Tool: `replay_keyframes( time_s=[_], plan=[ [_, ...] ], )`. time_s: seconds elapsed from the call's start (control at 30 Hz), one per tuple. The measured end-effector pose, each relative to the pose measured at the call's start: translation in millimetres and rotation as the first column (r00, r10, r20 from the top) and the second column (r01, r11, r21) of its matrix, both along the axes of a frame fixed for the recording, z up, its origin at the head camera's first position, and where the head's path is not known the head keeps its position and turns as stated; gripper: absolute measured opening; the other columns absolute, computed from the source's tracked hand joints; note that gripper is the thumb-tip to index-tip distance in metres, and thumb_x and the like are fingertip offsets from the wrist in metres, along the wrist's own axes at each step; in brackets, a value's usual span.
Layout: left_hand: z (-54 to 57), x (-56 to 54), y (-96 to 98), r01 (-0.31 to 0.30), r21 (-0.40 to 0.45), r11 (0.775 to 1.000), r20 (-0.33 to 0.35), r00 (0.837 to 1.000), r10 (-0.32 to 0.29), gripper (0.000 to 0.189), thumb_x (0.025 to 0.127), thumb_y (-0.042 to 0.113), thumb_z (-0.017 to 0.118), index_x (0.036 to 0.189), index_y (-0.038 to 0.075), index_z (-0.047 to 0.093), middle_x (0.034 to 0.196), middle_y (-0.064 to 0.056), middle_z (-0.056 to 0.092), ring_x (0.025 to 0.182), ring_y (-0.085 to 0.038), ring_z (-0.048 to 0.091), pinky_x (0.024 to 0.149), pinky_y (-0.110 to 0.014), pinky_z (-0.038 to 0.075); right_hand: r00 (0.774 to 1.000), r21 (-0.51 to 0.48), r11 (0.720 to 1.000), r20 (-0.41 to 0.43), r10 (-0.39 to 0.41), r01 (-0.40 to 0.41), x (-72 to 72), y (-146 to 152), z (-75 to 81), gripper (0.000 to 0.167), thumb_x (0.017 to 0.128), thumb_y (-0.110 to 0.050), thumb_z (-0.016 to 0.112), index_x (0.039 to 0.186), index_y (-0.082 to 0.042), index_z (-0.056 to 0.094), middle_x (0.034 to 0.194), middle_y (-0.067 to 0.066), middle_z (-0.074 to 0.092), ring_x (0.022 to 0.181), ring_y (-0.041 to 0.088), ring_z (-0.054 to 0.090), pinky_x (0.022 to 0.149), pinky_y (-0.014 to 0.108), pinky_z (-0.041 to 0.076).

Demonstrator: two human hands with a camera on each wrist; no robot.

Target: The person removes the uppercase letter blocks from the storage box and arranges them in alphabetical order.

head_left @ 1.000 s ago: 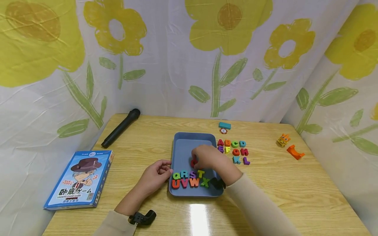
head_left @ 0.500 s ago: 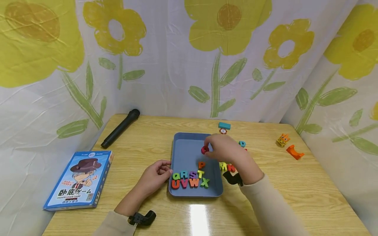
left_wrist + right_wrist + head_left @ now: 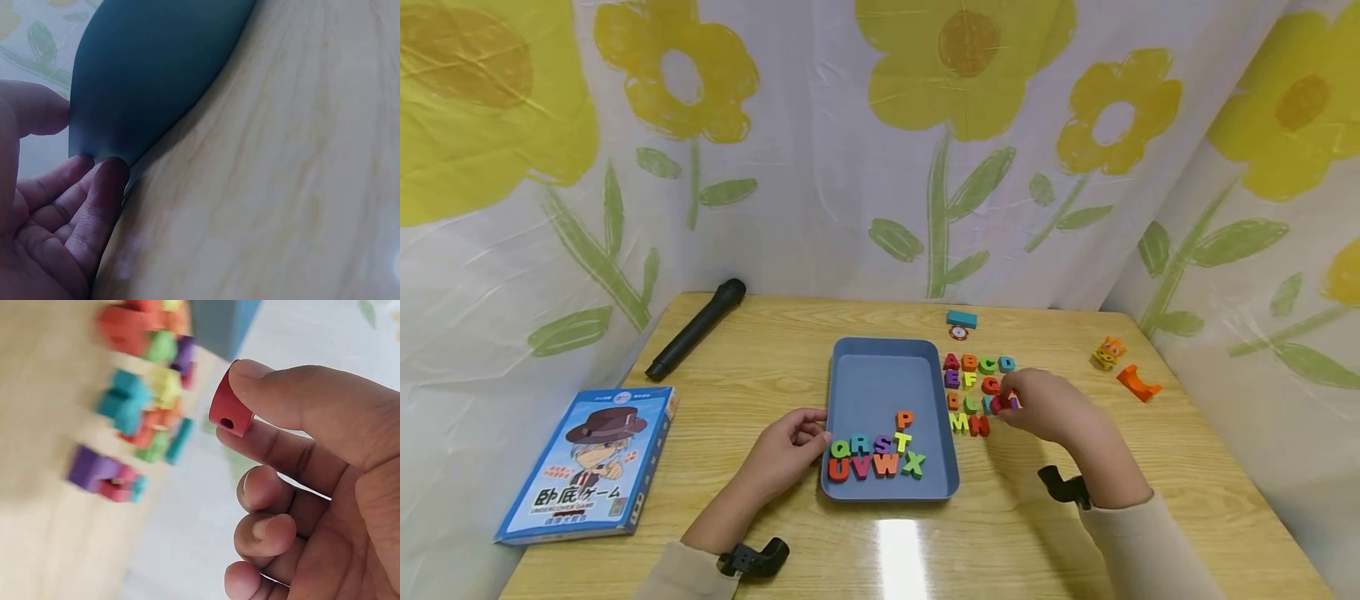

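Your tabletop: wood-grained, glossy near. Tray: smooth, plastic-looking. Red piece you pinch: matt. Far curtain: creased, cloth-like.

A wood-grained table is used as the surface. Just right of the left fingers, and touched by them, a blue-grey tray is set. Between that tray and the right fingers, coloured letter blocks are laid out in rows, a purple letter being placed near those fingers. Beyond the right fingers, leftward, a teal block and a round chip are placed; rightward, an orange figurine and a curved orange piece. Left of the left fingers, a game box is laid flat; a black microphone is laid farther off.
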State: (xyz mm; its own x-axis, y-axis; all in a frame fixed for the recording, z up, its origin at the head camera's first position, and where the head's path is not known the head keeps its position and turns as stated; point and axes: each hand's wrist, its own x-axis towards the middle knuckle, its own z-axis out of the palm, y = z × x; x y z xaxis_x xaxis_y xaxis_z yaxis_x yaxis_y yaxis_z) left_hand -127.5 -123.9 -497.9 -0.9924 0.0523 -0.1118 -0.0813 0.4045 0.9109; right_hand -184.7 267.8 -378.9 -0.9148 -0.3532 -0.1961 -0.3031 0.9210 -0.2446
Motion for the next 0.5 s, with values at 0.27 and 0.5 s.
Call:
replay_keyframes(
  time_s=[0.27,0.5],
  plan=[
    [1.0,1.6,-1.7,0.013,0.016,1.000,-0.010,1.000,-0.013,0.037,0.103,0.023,0.076,0.137,0.009,0.072,0.111,-0.006,0.072,0.095,-0.014,0.067,0.085,-0.027,0.056,0.999,-0.020,0.999,0.025,-0.027,0.028,10.7,10,-31.5,0.015,0.095,-0.019,0.086,0.103,-0.011,0.077,0.094,0.001,0.073,0.083,0.018,0.063,0.079,0.044,0.057],
    [3.5,2.1,-0.5,0.014,0.036,0.999,-0.008,1.000,-0.013,0.037,0.103,0.019,0.075,0.138,0.007,0.071,0.112,-0.007,0.072,0.095,-0.015,0.067,0.084,-0.026,0.055,0.998,-0.008,0.998,0.025,-0.062,0.062,11.8,13,-42.9,0.016,0.092,-0.020,0.087,0.099,-0.012,0.075,0.088,-0.001,0.068,0.077,0.018,0.057,0.071,0.039,0.051]
  ],
)
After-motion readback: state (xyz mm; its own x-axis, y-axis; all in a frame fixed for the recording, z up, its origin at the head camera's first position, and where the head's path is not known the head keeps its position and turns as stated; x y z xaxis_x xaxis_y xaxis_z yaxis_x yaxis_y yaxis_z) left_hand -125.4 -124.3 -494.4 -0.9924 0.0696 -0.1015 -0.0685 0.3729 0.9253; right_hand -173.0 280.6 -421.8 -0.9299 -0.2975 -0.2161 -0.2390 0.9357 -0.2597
